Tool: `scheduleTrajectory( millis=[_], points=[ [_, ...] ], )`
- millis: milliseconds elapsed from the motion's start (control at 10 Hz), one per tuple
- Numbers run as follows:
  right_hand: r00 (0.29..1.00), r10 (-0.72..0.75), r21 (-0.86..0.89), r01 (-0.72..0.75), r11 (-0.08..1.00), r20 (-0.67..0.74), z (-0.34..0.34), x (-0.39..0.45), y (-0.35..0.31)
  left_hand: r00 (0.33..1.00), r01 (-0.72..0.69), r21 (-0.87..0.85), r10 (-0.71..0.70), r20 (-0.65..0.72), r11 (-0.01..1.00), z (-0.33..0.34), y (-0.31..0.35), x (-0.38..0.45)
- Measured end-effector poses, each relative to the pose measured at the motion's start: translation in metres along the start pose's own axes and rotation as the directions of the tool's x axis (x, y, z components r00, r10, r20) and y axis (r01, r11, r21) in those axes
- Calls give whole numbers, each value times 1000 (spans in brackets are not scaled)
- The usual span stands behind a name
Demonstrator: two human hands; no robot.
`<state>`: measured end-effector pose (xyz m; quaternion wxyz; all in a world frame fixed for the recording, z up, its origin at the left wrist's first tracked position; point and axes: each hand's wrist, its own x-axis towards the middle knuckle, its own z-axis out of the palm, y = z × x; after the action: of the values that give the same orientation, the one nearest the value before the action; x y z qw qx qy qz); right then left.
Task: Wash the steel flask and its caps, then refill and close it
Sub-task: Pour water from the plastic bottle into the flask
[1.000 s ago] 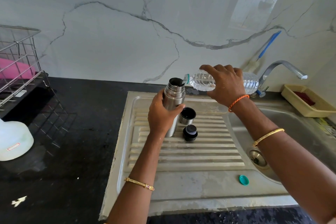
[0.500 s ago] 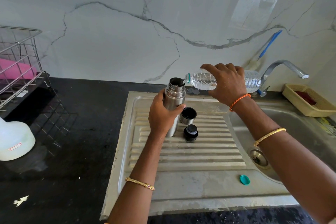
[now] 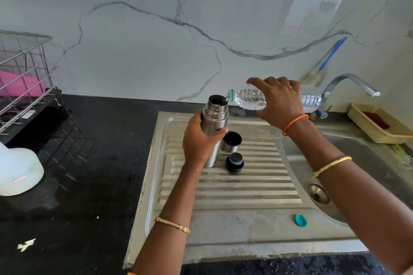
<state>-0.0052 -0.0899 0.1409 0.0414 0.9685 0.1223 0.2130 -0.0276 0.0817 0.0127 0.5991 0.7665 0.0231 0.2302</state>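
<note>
The steel flask (image 3: pixel 215 116) stands upright and uncapped on the ribbed drainboard (image 3: pixel 225 187). My left hand (image 3: pixel 197 140) grips its body. My right hand (image 3: pixel 279 101) holds a clear plastic water bottle (image 3: pixel 247 98) tipped on its side, its mouth at the flask's opening. Just right of the flask sit the steel cup cap (image 3: pixel 231 142), open side up, and the black inner stopper (image 3: pixel 234 162).
The bottle's teal cap (image 3: pixel 300 220) lies near the drainboard's front right. The sink basin with its drain (image 3: pixel 317 193) and tap (image 3: pixel 350 83) are at right, beside a yellow tray (image 3: pixel 380 123). A wire rack (image 3: pixel 24 78) and white container (image 3: pixel 17 169) stand on the black counter at left.
Both hands, the flask and the bottle hold nearly the same pose; only the view has shifted slightly.
</note>
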Motion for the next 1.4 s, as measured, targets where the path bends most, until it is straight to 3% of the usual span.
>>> scheduleTrajectory(
  millis=[1400],
  points=[
    [999,-26,-50,24,998,-31,0,4,-2,1000,7,-23,-7,-1,1000,1,-5,-1]
  ],
)
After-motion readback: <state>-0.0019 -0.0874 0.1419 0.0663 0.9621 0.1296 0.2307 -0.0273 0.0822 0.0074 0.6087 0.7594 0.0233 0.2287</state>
